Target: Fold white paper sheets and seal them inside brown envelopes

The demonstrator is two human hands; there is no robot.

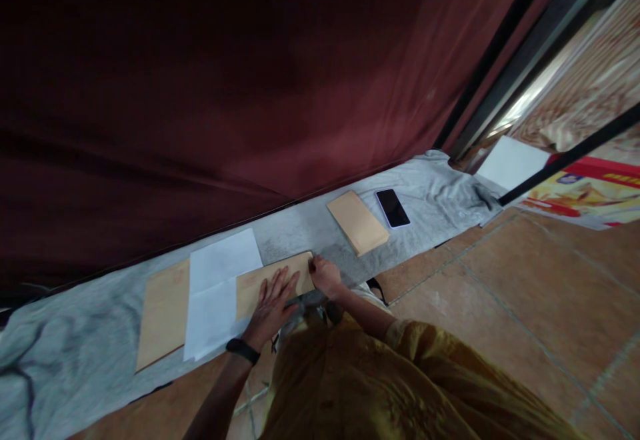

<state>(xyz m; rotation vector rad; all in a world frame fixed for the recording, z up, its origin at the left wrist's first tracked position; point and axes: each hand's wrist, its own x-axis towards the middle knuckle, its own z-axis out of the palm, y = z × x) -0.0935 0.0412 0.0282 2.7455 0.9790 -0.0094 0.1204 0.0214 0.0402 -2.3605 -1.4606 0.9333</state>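
A brown paper envelope [250,288] lies in front of me on a grey cloth. My left hand [273,303] rests flat on it with the fingers spread, a dark band around that wrist. At the envelope's right end, my right hand [326,276] is closed, and a small dark bit shows at its fingertips, too small to name. White paper sheets [220,263] lie to the left, partly under the envelope. Beyond them is another brown envelope or stack [163,313]. To the right of my hands sits a stack of brown envelopes [357,221].
A phone [393,208] with a dark screen lies right of the stack. The long narrow surface wears a grey cloth [435,193]. Behind it hangs a dark red curtain [275,93]. A printed carton [590,190] and black poles stand at right, above tiled floor [525,307].
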